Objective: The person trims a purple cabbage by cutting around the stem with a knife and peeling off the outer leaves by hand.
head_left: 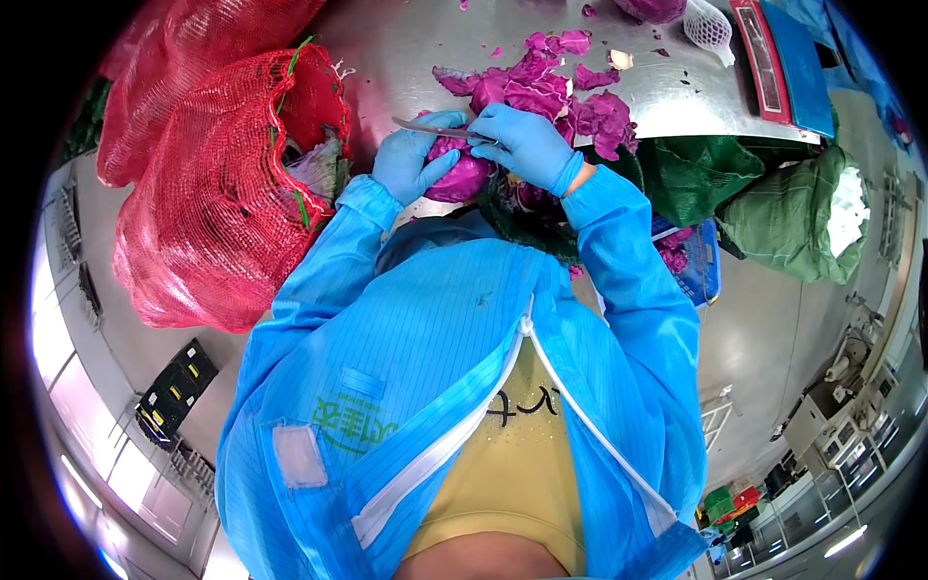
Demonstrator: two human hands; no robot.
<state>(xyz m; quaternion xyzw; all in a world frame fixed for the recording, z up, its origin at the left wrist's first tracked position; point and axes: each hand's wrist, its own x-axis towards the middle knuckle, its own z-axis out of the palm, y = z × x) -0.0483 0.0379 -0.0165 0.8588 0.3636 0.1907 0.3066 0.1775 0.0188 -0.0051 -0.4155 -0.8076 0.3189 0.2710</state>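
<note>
A purple cabbage (468, 182) sits at the near edge of the metal table, in front of my chest. My left hand (410, 159), in a blue glove, is wrapped round the cabbage's left side and steadies it. My right hand (527, 143), gloved too, grips a knife (435, 129) whose thin blade points left across the top of the cabbage. The handle is mostly hidden in my fingers. Just beyond both hands lies a pile of loose purple cabbage leaves (541, 89).
Red mesh sacks (208, 193) stand on the left, one gaping with cabbage inside. To the right are a green sack (797, 217), a blue crate (704, 266) with purple scraps and a blue-and-red box (788, 72). A white foam net (709, 29) lies on the metal table (406, 58).
</note>
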